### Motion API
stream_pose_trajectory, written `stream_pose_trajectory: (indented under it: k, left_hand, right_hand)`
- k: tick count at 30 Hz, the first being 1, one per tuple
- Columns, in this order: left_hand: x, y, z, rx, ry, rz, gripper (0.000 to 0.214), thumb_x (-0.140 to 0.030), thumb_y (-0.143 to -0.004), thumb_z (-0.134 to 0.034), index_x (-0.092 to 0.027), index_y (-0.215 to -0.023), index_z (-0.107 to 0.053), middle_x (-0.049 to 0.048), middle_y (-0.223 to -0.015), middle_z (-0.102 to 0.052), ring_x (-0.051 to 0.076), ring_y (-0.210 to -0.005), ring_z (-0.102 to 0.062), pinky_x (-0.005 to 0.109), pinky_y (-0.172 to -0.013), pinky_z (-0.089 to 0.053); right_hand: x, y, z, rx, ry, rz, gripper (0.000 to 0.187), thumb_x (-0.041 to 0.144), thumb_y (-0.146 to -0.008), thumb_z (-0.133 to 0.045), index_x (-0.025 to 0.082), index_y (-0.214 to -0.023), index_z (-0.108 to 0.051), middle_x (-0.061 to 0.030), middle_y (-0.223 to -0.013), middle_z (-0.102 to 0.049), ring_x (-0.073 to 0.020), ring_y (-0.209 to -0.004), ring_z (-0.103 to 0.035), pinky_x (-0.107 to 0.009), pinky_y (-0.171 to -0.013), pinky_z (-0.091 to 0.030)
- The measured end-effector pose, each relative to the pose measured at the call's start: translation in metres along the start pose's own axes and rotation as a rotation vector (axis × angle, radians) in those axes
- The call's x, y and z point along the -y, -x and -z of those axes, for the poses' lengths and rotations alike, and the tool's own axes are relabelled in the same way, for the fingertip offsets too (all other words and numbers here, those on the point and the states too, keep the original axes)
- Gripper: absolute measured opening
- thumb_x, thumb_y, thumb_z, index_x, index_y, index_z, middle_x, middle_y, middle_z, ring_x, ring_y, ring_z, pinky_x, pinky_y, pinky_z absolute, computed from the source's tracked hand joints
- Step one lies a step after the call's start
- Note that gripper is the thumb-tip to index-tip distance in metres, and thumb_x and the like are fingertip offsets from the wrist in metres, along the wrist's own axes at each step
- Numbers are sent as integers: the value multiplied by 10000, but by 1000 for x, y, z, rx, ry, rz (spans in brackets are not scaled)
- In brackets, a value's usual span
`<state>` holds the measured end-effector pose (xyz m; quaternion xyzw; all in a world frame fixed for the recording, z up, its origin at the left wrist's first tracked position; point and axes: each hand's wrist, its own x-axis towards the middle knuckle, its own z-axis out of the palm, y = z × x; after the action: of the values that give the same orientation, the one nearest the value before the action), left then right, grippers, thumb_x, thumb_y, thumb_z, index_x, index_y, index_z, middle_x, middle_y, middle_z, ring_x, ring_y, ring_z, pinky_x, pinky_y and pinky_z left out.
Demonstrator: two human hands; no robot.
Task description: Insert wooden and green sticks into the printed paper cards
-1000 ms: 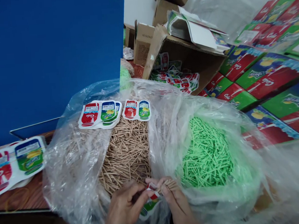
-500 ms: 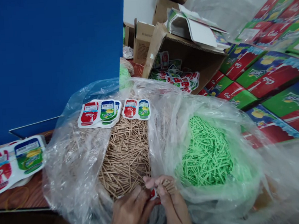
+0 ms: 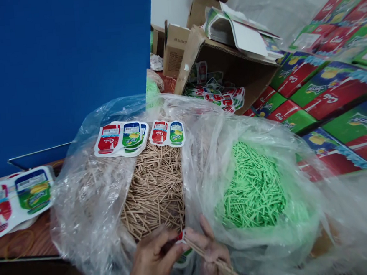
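Observation:
At the bottom centre, my left hand (image 3: 157,254) is closed, thumb and fingers pinching a small printed card (image 3: 183,260). Only red and green bits of that card show between my hands. My right hand (image 3: 208,249) is curled round a few thin brown sticks (image 3: 223,265) that slant down to the right. The sticks' upper end meets the card at my left fingertips; whether they are inside it I cannot tell. Just beyond my hands lies a heap of brown sticks (image 3: 155,185) in a clear plastic bag (image 3: 87,203).
Cola and Sprite cards (image 3: 120,137) lie at the heap's far edge; larger ones (image 3: 21,199) are on the left table. Green sticks (image 3: 252,187) fill another bag on the right. An open carton (image 3: 228,59) of cards and stacked printed boxes (image 3: 324,90) stand behind. A blue panel (image 3: 59,70) rises left.
My right hand has turned and opened somewhat, so the brown sticks now show lengthwise across its fingers. My left hand has shifted slightly, still pinching the card.

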<state>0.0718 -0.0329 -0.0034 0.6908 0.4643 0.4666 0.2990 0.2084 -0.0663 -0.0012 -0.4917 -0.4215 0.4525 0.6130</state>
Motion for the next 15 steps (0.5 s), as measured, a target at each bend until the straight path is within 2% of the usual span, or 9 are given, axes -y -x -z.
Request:
stream_pose_trajectory:
  k: [3, 6, 9, 12, 15]
  left_hand:
    - [0, 1, 4, -1, -10, -30, 201, -388, -877, -595, -222, -783, -656, -49, -582, -640, 87, -482, -609, 132, -453, -482]
    - [2, 3, 6, -10, -37, -104, 158, -347, -903, -566, -213, -833, -611, -44, -606, -629, 88, -483, -607, 136, -449, -487]
    - [6, 4, 8, 56, -114, -285, 125, -299, -937, -517, -192, -904, -575, -14, -657, -658, 109, -534, -644, 167, -496, -514]
    - [11, 4, 11, 134, -196, -417, 136, -281, -952, -487, -166, -962, -561, 1, -656, -662, 116, -515, -639, 192, -494, -512]
    - [14, 5, 12, 201, -213, -458, 148, -287, -949, -495, -159, -999, -551, 2, -660, -657, 120, -522, -633, 208, -499, -511]
  right_hand:
    - [-5, 4, 3, 22, -41, -46, 356, 628, -772, -609, 308, -621, -574, -3, -1028, -751, -276, -1231, -533, -500, -1026, -416]
    - [-6, 3, 0, -15, -122, -104, 320, 586, -809, -603, 291, -683, -602, -34, -1063, -742, -286, -1209, -553, -485, -957, -477]
    - [-1, -5, -2, -51, -131, -282, 307, 546, -837, -593, 246, -863, -654, -94, -1132, -714, -277, -1043, -658, -425, -858, -537]
    - [7, -15, -1, -12, -46, -468, 452, 564, -829, -590, 183, -1061, -662, -122, -1039, -743, -264, -910, -697, -392, -788, -551]
    - [15, -21, 0, 9, 64, -474, 509, 586, -807, -605, 150, -1057, -688, -118, -986, -758, -270, -993, -670, -391, -901, -496]
